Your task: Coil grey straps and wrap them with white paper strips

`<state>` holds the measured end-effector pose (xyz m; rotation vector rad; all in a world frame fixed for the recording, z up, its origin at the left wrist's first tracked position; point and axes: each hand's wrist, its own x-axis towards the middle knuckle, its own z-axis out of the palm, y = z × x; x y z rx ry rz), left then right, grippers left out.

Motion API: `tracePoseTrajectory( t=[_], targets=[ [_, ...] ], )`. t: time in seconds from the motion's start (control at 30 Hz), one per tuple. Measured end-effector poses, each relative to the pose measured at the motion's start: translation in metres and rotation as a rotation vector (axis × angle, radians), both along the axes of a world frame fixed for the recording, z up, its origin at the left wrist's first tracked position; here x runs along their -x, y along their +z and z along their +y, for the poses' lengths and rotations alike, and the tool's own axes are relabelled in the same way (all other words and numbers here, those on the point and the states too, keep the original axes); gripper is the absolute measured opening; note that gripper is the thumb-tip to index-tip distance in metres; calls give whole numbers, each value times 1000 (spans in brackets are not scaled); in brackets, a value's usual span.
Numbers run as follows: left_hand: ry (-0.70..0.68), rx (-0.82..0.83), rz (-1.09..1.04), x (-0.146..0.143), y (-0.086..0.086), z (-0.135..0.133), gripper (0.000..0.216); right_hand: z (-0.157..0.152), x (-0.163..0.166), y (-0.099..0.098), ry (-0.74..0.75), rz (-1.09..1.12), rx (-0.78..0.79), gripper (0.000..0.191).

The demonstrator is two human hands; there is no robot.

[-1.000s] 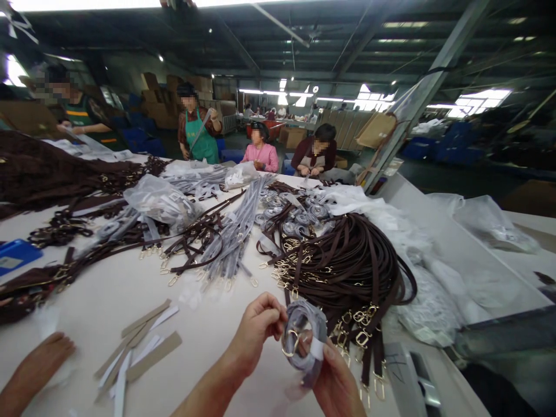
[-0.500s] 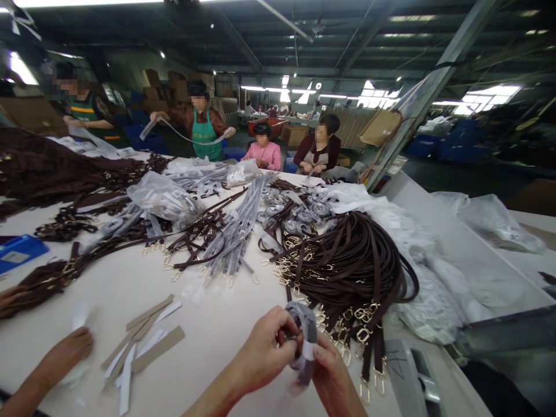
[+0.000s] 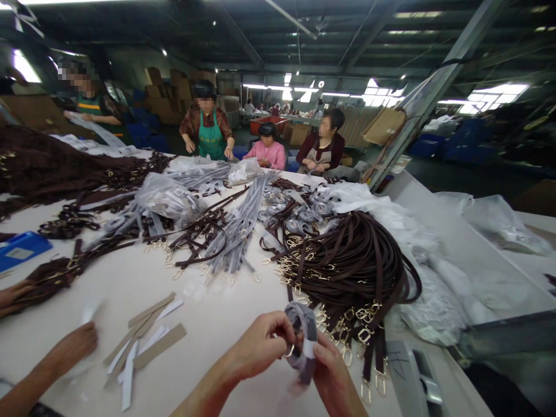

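Note:
My left hand (image 3: pixel 260 346) and my right hand (image 3: pixel 332 376) meet low at the near edge of the white table (image 3: pixel 208 324). Between them they hold a coiled strap wrapped in grey plastic (image 3: pixel 304 333), with a gold ring showing at its lower left. The left fingers pinch the coil from the left; the right thumb presses a white band on it. Just beyond lies a big pile of dark brown straps with gold clasps (image 3: pixel 351 266).
Grey wrapped straps (image 3: pixel 237 229) and coiled wrapped straps (image 3: pixel 295 211) lie mid-table. Card and paper strips (image 3: pixel 147 341) lie to the left, near another person's hand (image 3: pixel 72 347). A blue tray (image 3: pixel 19 249) sits far left. Several people work at the far end. Plastic bags (image 3: pixel 428 295) lie right.
The coil has been turned and squeezed narrower between my hands, which have drawn closer together. The other person's hand at lower left has slid right and up.

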<state>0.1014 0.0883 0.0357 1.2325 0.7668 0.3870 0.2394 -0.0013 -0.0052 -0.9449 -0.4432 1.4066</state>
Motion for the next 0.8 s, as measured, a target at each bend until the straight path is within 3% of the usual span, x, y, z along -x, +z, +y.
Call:
tracePoseTrajectory(
  t=[0.27, 0.5, 0.67, 0.8],
  targets=[
    [96, -27, 23, -1, -9, -1, 6, 0, -2, -17, 19, -38, 13, 44],
    [177, -182, 146, -4, -18, -6, 4, 7, -3, -22, -57, -566, 57, 38],
    [246, -152, 201, -9, -30, -11, 6, 9, 3, -25, -56, -724, 47, 36],
    [249, -329, 272, -7, -33, -22, 11, 9, 6, -30, -90, -848, 80, 41]
  ],
)
